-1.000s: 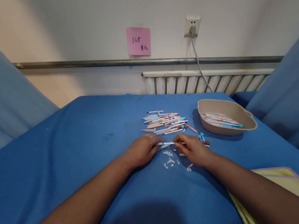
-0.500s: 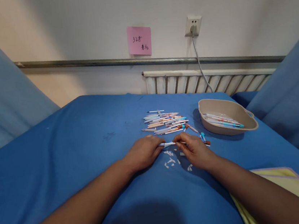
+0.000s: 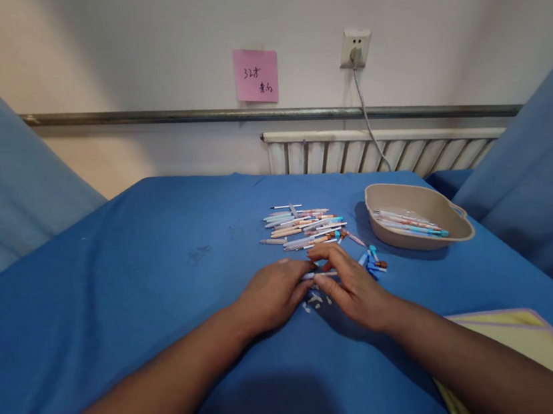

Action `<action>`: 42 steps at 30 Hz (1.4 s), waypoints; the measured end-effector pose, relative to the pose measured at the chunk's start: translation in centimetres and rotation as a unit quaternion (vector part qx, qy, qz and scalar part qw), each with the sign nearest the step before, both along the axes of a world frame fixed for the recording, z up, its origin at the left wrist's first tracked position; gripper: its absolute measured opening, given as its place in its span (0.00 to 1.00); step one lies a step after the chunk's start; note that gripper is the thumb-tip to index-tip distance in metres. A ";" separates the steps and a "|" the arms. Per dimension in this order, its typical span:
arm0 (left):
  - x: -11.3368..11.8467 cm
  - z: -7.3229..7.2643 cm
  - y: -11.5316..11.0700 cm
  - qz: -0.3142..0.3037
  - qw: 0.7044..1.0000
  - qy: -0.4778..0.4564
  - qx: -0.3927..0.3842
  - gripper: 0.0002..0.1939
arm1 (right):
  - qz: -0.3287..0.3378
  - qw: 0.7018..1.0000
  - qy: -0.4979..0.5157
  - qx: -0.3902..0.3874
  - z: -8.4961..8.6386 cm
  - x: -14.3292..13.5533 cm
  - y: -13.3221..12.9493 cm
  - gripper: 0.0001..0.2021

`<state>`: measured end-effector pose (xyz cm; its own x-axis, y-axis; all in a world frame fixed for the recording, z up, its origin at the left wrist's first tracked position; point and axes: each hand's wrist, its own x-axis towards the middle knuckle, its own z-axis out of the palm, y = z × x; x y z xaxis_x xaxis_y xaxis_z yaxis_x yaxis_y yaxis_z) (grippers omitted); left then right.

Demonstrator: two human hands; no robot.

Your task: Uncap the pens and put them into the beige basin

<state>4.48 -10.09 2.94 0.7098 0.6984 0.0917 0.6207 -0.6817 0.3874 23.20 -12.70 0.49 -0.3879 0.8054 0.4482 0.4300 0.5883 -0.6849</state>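
Note:
My left hand (image 3: 279, 292) is closed, with thumb and forefinger pinching a slim, pale pen (image 3: 310, 275) held level above the cloth. My right hand (image 3: 349, 285) curves over the pen's right part. Its forefinger is raised near the left fingertips and its thumb lies beside the pen, with a gap between them. Small white plastic pieces (image 3: 314, 298) lie under the hands, partly hidden. Just beyond is a pile of pens and thin refills (image 3: 304, 227). Blue and brown caps (image 3: 374, 265) sit to the right of my right hand.
A beige plastic basket (image 3: 419, 241) holding several bagged pens stands at the right. A folded yellow cloth (image 3: 509, 339) lies at the near right, beneath my forearm. Blue cloth (image 3: 160, 248) covers the table. Behind are a radiator (image 3: 325, 154), a rail and a plugged-in cord (image 3: 369, 121).
My right hand has shifted left and its forefinger has lifted from the thin white stick. The pen is slightly lower and nearer me. More blue caps show at the right.

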 end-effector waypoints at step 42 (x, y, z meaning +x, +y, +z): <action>0.5 -1.5 1.2 0.151 0.719 -0.400 -0.548 0.12 | -0.089 0.942 -0.319 -0.054 -0.6 6.8 4.3 0.03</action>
